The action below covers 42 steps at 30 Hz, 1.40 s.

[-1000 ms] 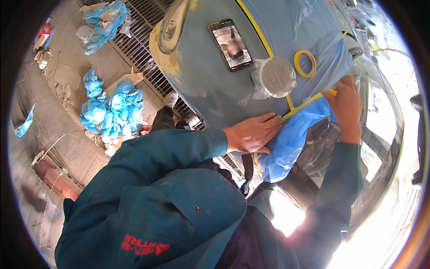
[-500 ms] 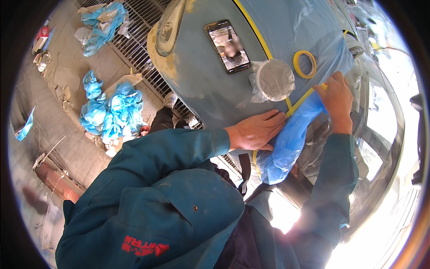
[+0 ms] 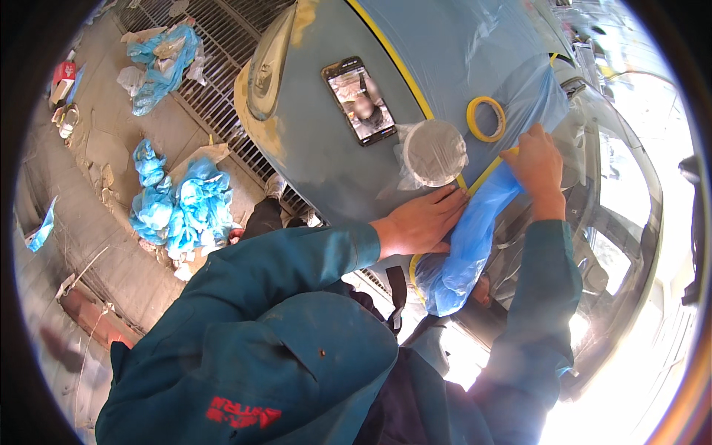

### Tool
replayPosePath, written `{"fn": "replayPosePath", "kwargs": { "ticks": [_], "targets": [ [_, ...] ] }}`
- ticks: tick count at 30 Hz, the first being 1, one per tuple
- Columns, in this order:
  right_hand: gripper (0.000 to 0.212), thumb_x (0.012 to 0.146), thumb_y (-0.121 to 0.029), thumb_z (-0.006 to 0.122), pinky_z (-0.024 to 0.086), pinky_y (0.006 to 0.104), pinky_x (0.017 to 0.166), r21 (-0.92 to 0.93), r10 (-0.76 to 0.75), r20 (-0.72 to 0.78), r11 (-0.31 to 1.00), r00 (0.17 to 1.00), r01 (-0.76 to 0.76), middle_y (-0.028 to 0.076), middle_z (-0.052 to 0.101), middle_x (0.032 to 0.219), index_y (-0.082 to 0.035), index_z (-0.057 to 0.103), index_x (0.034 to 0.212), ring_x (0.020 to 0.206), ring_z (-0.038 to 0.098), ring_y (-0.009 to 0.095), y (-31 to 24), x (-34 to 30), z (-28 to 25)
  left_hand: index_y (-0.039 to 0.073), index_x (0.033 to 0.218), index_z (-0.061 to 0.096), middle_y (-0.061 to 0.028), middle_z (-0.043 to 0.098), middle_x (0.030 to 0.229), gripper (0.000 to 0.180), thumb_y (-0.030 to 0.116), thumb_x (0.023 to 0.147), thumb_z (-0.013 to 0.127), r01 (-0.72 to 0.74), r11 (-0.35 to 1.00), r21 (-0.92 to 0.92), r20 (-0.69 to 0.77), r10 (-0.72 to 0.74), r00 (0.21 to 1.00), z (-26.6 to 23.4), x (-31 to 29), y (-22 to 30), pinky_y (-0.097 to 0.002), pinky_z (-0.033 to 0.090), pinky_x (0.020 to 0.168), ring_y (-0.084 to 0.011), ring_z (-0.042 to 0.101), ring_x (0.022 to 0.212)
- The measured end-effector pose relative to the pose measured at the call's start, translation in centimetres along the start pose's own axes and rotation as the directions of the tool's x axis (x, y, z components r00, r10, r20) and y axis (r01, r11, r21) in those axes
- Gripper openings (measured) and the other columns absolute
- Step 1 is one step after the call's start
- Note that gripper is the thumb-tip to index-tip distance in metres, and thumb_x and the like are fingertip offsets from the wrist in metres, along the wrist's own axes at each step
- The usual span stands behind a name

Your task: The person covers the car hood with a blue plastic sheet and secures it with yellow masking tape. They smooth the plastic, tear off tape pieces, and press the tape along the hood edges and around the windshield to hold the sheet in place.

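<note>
The left hand (image 3: 423,222) lies flat on the grey-blue car panel (image 3: 319,156), fingers (image 3: 449,204) stretched out and close together, pressing down the edge of the blue plastic sheet (image 3: 467,245) where it meets the yellow masking tape line (image 3: 482,176). The right hand (image 3: 538,159) rests further along that same tape line, fingers bent and pressed onto the tape and sheet; whether it pinches the tape end cannot be told. The sheet hangs bunched below the left hand, down toward the person's body, and more clear blue film covers the panel above the tape.

Just beyond the left hand's fingertips sits a round roll wrapped in clear plastic (image 3: 434,152), and beside it, near the right hand, a flat ring of yellow tape (image 3: 486,119). A dark smartphone (image 3: 360,100) lies face up on the bare panel, well apart from both hands.

On the concrete floor (image 3: 111,245) to the left lie crumpled heaps of blue plastic film (image 3: 178,208), another heap (image 3: 159,63) on the metal floor grating (image 3: 215,96), and a small red box (image 3: 63,73) near the picture's rim. The person wears teal work sleeves (image 3: 297,259).
</note>
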State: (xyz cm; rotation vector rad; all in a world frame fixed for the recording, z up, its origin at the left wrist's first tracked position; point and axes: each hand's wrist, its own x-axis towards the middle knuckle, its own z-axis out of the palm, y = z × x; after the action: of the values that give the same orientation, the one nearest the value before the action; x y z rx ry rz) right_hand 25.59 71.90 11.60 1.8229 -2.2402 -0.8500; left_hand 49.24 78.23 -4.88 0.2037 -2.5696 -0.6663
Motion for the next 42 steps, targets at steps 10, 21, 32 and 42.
{"fn": "replayPosePath", "kwargs": {
  "ticks": [10, 21, 32, 42],
  "targets": [
    [0.043, 0.084, -0.039, 0.096, 0.061, 0.0503, 0.101, 0.008, 0.055, 0.099, 0.998, 0.994, -0.056, 0.013, 0.071, 0.124, -0.003, 0.085, 0.106, 0.122, 0.071, 0.036, 1.7, -0.4, -1.6, -0.012, 0.165, 0.046, -0.0248, 0.049, 0.174, 0.101, 0.065, 0.103, 0.066, 0.009, 0.992, -0.123, -0.008, -0.01, 1.0, -0.2, 3.0, -1.4, -0.0513, 0.024, 0.141, -0.0376, 0.038, 0.166],
    [0.052, 0.082, -0.044, 0.096, 0.06, 0.0487, 0.093, 0.159, 0.263, 0.138, 0.946, 0.955, -0.283, 0.017, 0.072, 0.115, 0.003, 0.085, 0.102, 0.107, 0.076, 0.036, 17.0, 2.0, -5.5, -0.013, 0.166, 0.045, -0.0265, 0.048, 0.174, 0.101, 0.061, 0.101, 0.071, 0.015, 0.996, -0.09, 0.079, -0.008, 0.997, -0.7, 3.4, -1.2, -0.0526, 0.022, 0.142, -0.0387, 0.038, 0.167],
    [0.054, 0.081, -0.043, 0.099, 0.063, 0.0524, 0.101, -0.001, 0.193, 0.069, 0.981, 0.979, -0.194, 0.017, 0.072, 0.14, -0.005, 0.086, 0.117, 0.123, 0.077, 0.039, 17.8, 9.0, 0.7, -0.013, 0.166, 0.042, -0.0292, 0.048, 0.173, 0.099, 0.053, 0.1, 0.075, 0.088, 0.959, -0.268, -0.017, -0.096, 0.995, 0.1, 6.9, -1.2, -0.0536, 0.025, 0.141, -0.0407, 0.038, 0.167],
    [0.048, 0.077, -0.039, 0.1, 0.065, 0.0503, 0.099, 0.006, 0.141, 0.142, 0.99, 0.98, -0.143, 0.017, 0.078, 0.13, -0.008, 0.089, 0.113, 0.121, 0.078, 0.039, 18.3, 10.7, 2.5, -0.016, 0.163, 0.043, -0.035, 0.049, 0.169, 0.095, 0.058, 0.11, 0.064, 0.121, 0.933, -0.338, -0.089, -0.159, 0.983, 1.5, 17.3, -1.6, -0.0573, 0.026, 0.139, -0.0494, 0.039, 0.164]
  ]
}}
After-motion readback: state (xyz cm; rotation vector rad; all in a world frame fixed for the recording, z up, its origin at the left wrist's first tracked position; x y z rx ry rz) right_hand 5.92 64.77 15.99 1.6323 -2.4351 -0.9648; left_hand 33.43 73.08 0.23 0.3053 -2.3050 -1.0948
